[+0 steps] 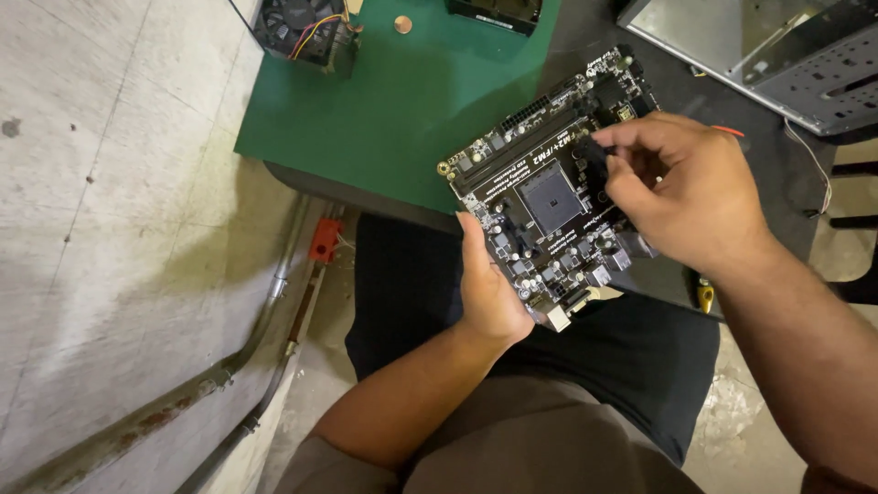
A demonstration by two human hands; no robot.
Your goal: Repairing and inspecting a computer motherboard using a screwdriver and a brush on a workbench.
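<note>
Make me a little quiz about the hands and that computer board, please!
1. True or false: the left hand holds the circuit board by its edge.
2. What colour is the mat behind the board: A red, B green, C blue?
3. Which hand pinches a small black part on the board?

Key: 1 true. 2 B. 3 the right hand.

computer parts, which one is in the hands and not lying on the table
The black motherboard: the left hand holds its edge and the right hand touches its top. The cooling fan lies untouched on the green mat.
</note>
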